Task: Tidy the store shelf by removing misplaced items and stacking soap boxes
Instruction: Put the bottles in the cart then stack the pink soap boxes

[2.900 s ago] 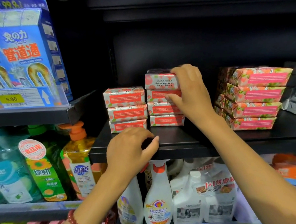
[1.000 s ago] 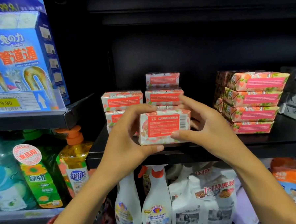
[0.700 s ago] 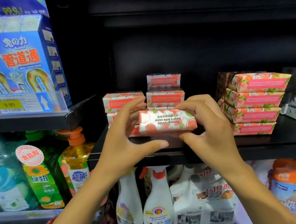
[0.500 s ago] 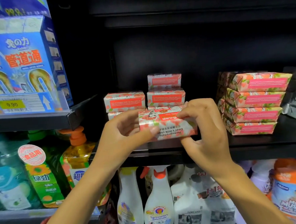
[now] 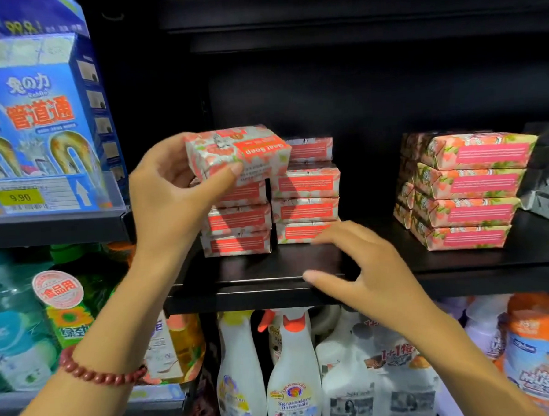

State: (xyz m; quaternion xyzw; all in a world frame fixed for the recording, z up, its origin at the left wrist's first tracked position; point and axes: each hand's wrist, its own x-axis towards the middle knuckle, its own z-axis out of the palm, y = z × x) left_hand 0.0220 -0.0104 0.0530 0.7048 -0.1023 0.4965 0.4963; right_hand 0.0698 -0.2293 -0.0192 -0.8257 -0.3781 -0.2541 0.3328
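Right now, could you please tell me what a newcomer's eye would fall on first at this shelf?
First, the soap box that the left hand holds over the shorter left stack on the black shelf. Next, the right hand, open with fingers spread over the shelf's front edge, in front of the taller stack. The bright blue drain-cleaner box at upper left also stands out.

Your left hand (image 5: 170,187) was raised, forearm angled up, thumb and fingers curled round a soap box (image 5: 241,154). Your right hand (image 5: 375,279) hovered lower, palm down, fingers spread and relaxed, holding nothing.
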